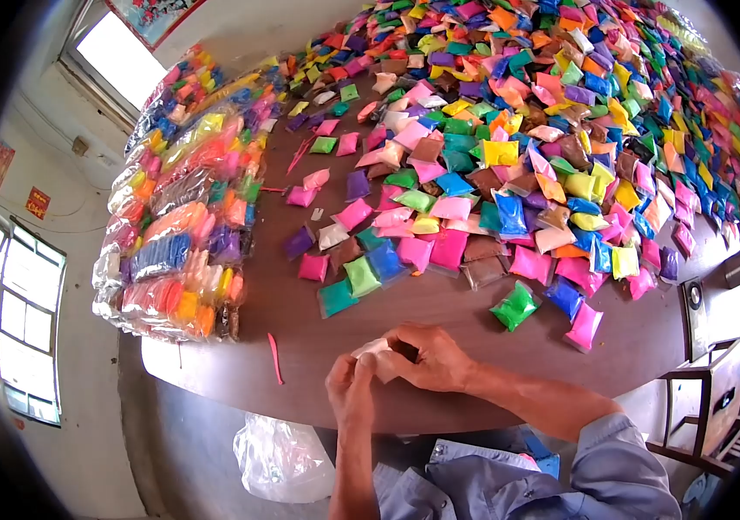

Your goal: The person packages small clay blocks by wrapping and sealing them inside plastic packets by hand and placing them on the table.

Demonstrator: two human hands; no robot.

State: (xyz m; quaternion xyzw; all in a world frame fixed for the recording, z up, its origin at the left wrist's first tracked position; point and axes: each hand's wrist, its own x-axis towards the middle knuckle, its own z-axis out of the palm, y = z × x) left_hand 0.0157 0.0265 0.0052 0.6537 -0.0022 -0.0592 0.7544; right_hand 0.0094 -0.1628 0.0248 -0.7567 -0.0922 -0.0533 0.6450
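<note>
Near the table's front edge, my left hand [351, 381] and my right hand [429, 357] come together around a small pale pink packet [384, 367]. Fingers of both hands pinch it, and they cover much of it. Just beyond the hands lie a teal packet [338, 297], a light green packet [361, 276] and a bright green packet [515, 306]. A blue packet [564, 296] and a pink packet [584, 328] lie farther right. On the table left of my hands is a thin pink strip [275, 359].
A large heap of coloured packets [508, 156] covers the back and right of the brown table [222, 373]. Clear bags of sorted packets [183, 225] are stacked at the left. Below the edge hangs a white plastic bag [281, 459]. A wooden stool [712, 399] stands at the right.
</note>
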